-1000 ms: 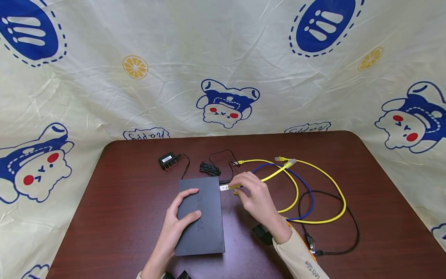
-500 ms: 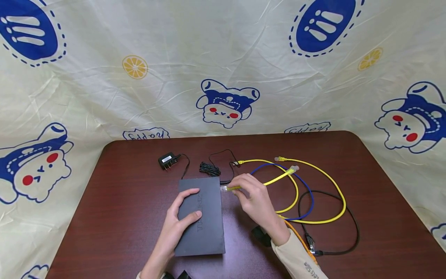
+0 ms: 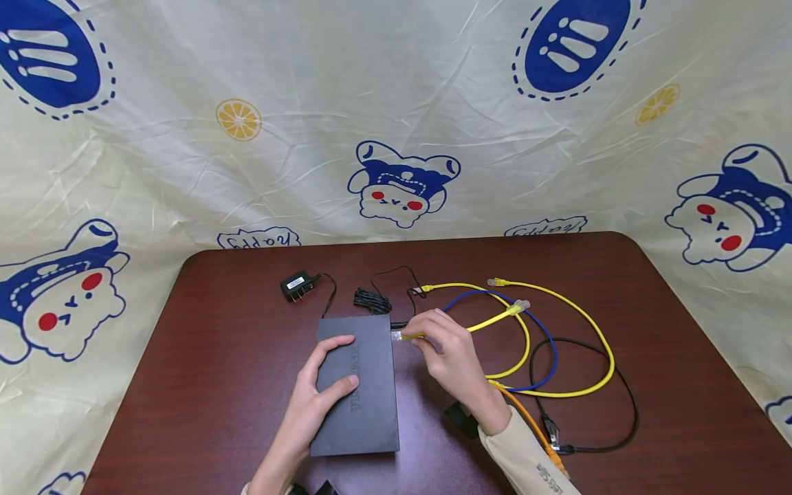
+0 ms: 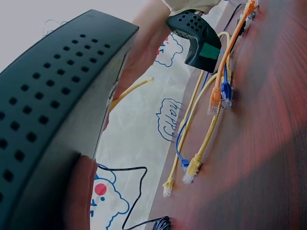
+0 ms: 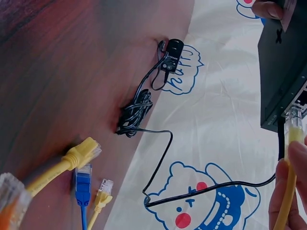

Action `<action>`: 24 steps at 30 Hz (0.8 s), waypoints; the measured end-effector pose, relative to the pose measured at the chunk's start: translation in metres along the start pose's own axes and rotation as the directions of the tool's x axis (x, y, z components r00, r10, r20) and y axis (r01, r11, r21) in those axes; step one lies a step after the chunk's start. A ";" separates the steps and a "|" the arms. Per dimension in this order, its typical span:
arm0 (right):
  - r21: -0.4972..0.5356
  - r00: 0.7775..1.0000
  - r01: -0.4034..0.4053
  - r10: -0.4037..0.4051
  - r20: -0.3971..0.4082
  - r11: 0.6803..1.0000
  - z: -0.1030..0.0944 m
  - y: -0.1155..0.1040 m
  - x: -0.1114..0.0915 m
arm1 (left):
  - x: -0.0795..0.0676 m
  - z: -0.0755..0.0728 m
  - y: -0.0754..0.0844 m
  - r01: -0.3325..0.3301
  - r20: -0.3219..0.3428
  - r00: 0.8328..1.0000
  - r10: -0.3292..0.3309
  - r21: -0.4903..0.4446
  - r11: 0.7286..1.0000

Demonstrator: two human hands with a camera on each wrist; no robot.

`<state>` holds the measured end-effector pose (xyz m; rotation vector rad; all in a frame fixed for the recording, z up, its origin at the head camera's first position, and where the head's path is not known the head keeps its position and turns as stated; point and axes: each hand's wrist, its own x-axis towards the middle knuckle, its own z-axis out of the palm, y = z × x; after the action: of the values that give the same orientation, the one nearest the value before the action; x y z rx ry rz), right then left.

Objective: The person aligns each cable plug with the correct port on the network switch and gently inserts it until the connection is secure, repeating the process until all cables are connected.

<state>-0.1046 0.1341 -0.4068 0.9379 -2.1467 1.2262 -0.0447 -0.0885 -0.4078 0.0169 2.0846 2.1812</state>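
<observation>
A dark grey network switch (image 3: 365, 412) with embossed lettering is tilted up off the table. My left hand (image 3: 315, 385) grips it from the left, thumb and finger spread over its top face. My right hand (image 3: 454, 354) pinches a yellow Ethernet cable close behind its clear plug (image 3: 397, 335). In the right wrist view that plug (image 5: 293, 117) sits right at a port on the switch's edge. The cable's other yellow end (image 3: 516, 307) sticks out beyond the right hand. Vent holes on the switch's side (image 4: 57, 81) fill much of the left wrist view.
A black power adapter (image 3: 298, 285) and its bundled cord (image 3: 372, 300) lie behind the switch, a black lead running to it. Yellow cables (image 3: 609, 344), a blue cable (image 3: 555, 357), a black cable (image 3: 634, 412) and an orange cable (image 3: 538, 433) lie to the right.
The right hand keeps its pinch while the plug has turned and shifted slightly at the switch's edge. The right forearm has drifted a little left, showing more orange cable. The left hand stays put.
</observation>
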 end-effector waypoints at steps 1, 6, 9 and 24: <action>0.002 1.000 0.004 -0.004 -0.001 1.000 0.001 0.000 0.000 | 0.000 0.000 0.000 0.000 0.001 1.000 0.000 0.006 1.000; 0.025 1.000 0.012 -0.012 -0.007 1.000 0.003 0.003 0.001 | 0.000 0.000 0.000 -0.003 0.000 1.000 0.003 0.026 1.000; 0.044 1.000 0.009 -0.009 -0.014 0.999 0.005 0.004 0.001 | 0.002 0.001 0.001 -0.009 0.000 1.000 0.009 0.034 0.999; 0.038 1.000 0.024 -0.024 -0.002 0.999 0.003 0.011 0.006 | 0.008 0.007 0.001 -0.020 -0.066 0.998 0.019 -0.014 1.000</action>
<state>-0.1176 0.1331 -0.4099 0.9757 -2.1119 1.2598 -0.0517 -0.0809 -0.4072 -0.0366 2.1115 2.2371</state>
